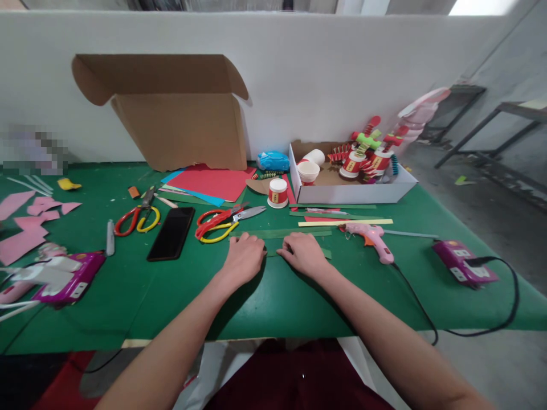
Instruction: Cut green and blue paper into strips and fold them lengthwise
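My left hand and my right hand rest side by side on the green table. Both press down on a dark green paper strip with the fingers curled together. A second green strip lies just beyond the fingertips. Red and yellow scissors sit just past my left hand. A pink glue gun lies to the right of my right hand, its cable trailing off the table edge.
A black phone and another pair of scissors lie at the left. An open cardboard box leans on the wall. A white box holds paper-cup crafts. Coloured paper sheets, pink scraps, and purple devices surround.
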`<state>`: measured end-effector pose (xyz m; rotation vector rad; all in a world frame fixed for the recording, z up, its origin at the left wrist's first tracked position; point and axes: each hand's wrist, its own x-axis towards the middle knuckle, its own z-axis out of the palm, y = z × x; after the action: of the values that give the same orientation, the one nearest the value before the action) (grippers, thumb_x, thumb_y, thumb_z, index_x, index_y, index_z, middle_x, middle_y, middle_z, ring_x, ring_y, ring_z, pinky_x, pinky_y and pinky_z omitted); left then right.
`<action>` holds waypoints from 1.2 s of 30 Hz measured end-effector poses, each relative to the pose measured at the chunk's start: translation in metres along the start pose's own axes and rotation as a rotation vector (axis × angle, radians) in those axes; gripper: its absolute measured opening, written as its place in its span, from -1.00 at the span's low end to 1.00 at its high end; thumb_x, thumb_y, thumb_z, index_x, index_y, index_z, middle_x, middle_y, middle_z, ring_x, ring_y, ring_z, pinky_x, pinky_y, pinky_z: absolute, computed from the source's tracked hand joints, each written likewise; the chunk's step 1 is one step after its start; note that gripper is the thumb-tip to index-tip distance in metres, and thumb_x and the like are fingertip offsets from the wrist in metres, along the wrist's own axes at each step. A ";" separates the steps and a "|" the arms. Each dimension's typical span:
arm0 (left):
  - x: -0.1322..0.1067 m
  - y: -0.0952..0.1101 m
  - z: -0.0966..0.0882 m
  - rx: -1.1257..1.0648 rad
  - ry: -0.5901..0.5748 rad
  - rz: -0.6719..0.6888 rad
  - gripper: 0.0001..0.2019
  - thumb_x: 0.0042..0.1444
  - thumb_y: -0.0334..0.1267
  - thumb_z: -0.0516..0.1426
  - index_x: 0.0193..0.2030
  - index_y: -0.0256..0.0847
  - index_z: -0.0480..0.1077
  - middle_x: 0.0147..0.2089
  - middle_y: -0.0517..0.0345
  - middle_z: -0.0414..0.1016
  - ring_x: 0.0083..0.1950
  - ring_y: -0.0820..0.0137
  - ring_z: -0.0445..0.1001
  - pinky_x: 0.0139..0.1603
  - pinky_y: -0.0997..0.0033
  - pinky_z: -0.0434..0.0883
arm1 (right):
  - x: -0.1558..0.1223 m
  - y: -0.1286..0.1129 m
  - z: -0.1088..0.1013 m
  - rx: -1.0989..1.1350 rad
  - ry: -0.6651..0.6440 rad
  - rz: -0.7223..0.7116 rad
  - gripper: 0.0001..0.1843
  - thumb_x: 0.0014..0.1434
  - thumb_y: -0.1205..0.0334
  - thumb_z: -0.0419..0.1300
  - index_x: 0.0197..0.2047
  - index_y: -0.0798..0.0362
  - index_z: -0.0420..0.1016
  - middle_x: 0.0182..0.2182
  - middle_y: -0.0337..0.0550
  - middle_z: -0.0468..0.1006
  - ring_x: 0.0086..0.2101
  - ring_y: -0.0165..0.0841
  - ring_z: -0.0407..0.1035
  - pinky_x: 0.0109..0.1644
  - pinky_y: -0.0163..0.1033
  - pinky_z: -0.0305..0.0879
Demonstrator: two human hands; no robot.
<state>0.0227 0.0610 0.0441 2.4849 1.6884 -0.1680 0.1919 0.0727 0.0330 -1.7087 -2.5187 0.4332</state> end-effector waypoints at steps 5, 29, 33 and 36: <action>-0.007 0.000 0.002 -0.011 0.051 -0.014 -0.79 0.26 -0.27 -0.02 -0.18 -0.26 0.42 -0.14 -0.10 0.49 -0.04 0.10 0.34 -0.10 0.09 0.27 | 0.002 -0.001 -0.004 -0.019 -0.024 -0.009 -0.76 0.25 0.08 0.20 -0.35 0.07 0.48 -0.34 -0.11 0.53 -0.24 -0.27 0.38 -0.25 -0.24 0.01; -0.018 0.018 0.041 0.077 0.377 0.344 -0.74 0.30 -0.43 -0.07 -0.02 -0.29 0.40 -0.25 0.02 0.45 -0.14 0.26 0.36 0.04 0.18 0.30 | -0.004 0.025 -0.006 0.147 0.053 -0.132 -0.85 0.21 0.26 0.25 -0.39 0.10 0.54 -0.40 -0.15 0.55 -0.31 -0.35 0.40 -0.20 -0.28 0.17; -0.018 0.018 0.046 0.103 0.399 0.351 -0.67 0.27 -0.47 -0.07 0.11 -0.29 0.35 -0.21 0.02 0.47 -0.09 0.27 0.39 0.17 0.13 0.25 | -0.021 0.058 -0.006 0.345 0.148 -0.189 -0.90 0.19 0.31 0.24 -0.36 0.08 0.58 -0.38 -0.17 0.58 -0.30 -0.36 0.42 -0.14 -0.27 0.27; -0.018 0.018 0.047 0.097 0.387 0.351 -0.62 0.25 -0.51 -0.10 0.14 -0.28 0.33 -0.19 0.01 0.47 -0.07 0.27 0.39 0.19 0.10 0.24 | -0.033 0.078 -0.005 0.425 0.196 -0.147 -0.85 0.22 0.26 0.20 -0.31 0.03 0.61 -0.33 -0.16 0.61 -0.25 -0.33 0.44 -0.08 -0.21 0.32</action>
<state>0.0321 0.0298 0.0014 2.9867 1.3423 0.2924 0.2757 0.0696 0.0204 -1.3305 -2.1949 0.6918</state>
